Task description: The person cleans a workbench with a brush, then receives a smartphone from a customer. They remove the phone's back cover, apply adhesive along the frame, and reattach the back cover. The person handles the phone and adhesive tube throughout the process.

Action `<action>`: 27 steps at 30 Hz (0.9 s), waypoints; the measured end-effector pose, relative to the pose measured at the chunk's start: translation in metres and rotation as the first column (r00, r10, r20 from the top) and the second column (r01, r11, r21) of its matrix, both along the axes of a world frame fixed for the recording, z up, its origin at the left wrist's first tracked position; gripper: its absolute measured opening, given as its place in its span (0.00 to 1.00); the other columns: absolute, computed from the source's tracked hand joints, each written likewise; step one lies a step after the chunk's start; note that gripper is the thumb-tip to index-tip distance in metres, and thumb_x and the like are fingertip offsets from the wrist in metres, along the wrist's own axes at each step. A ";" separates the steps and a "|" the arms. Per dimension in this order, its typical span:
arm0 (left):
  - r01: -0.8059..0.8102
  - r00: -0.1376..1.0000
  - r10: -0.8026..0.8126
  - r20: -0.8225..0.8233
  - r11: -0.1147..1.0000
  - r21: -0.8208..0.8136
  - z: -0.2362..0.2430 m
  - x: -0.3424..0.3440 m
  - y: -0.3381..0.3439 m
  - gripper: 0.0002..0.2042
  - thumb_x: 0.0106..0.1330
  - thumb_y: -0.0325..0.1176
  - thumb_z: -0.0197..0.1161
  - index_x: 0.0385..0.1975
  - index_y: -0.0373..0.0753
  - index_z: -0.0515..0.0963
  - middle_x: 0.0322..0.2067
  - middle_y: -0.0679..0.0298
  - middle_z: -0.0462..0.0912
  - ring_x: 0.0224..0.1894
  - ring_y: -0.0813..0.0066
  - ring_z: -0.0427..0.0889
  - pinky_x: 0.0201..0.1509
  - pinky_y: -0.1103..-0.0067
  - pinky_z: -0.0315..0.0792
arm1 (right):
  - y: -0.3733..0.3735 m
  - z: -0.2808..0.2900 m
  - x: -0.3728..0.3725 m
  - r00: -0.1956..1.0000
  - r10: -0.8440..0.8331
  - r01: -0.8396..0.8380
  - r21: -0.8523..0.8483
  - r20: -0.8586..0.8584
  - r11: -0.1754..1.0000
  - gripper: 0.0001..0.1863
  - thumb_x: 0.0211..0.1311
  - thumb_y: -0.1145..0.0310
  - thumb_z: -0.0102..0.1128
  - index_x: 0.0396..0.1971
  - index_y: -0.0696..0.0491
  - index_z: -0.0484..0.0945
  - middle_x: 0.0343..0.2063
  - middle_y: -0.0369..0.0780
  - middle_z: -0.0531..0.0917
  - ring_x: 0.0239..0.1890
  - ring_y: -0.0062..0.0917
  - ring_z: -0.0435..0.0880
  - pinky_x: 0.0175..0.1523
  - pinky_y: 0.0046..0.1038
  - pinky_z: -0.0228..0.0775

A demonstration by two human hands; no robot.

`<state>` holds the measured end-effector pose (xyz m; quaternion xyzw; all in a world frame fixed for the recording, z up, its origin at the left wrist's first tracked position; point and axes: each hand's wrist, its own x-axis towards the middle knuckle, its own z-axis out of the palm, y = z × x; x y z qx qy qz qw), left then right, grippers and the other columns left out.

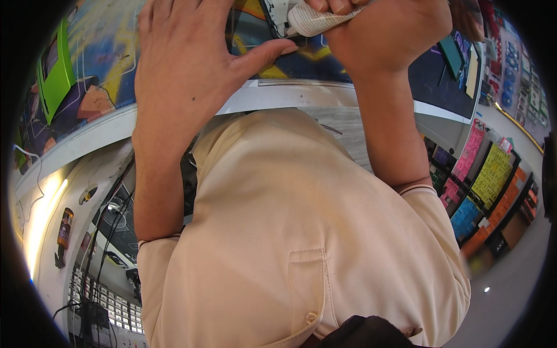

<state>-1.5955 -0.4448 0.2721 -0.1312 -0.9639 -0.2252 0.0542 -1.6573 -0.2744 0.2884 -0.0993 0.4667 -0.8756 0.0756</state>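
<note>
My right hand point(386, 35) is closed round a white tube point(319, 22) with small print, its narrow nozzle tilted down to the left. The nozzle's end meets the near edge of a flat, dark-rimmed device with a pale inside point(279, 16), which looks like an opened phone; the picture's top cuts it off. Left of the device, my left hand point(185, 61) is spread over the table with its thumb stretched toward the device's near edge. The left fingertips run out of view, and I see nothing held in that hand.
A colourful patterned mat point(110, 43) covers the white-edged table point(278, 95). A bright green panel point(57, 72) stands at the left, and a teal flat case point(451, 57) lies at the right. Below are a small dark bottle point(64, 235), hanging cables and racks of coloured packages point(490, 177).
</note>
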 end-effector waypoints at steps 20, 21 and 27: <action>0.072 0.982 -0.058 -0.182 0.995 0.073 -0.014 -0.005 -0.002 0.35 0.49 0.44 0.81 0.58 0.39 0.75 0.63 0.54 0.72 0.69 0.48 0.67 0.73 0.60 0.60 | 0.006 -0.003 -0.004 0.996 -0.044 0.047 0.042 -0.072 0.998 0.24 0.75 0.59 0.50 0.16 0.48 0.60 0.10 0.34 0.61 0.10 0.21 0.59 0.19 0.23 0.60; 0.059 0.987 -0.050 -0.154 0.997 0.055 -0.012 -0.004 -0.001 0.35 0.49 0.44 0.81 0.58 0.39 0.75 0.63 0.54 0.72 0.69 0.49 0.67 0.73 0.60 0.60 | 0.008 -0.003 -0.005 0.997 -0.058 0.060 0.032 -0.041 0.998 0.24 0.75 0.59 0.50 0.16 0.48 0.60 0.10 0.34 0.61 0.10 0.21 0.59 0.19 0.23 0.60; 0.020 0.999 -0.020 -0.044 1.000 -0.005 -0.005 -0.002 0.000 0.36 0.50 0.45 0.81 0.58 0.39 0.75 0.63 0.55 0.72 0.69 0.50 0.67 0.74 0.60 0.60 | 0.017 0.000 -0.001 0.993 -0.057 0.067 0.095 -0.104 0.993 0.24 0.75 0.59 0.50 0.16 0.48 0.60 0.10 0.34 0.61 0.10 0.21 0.59 0.19 0.23 0.61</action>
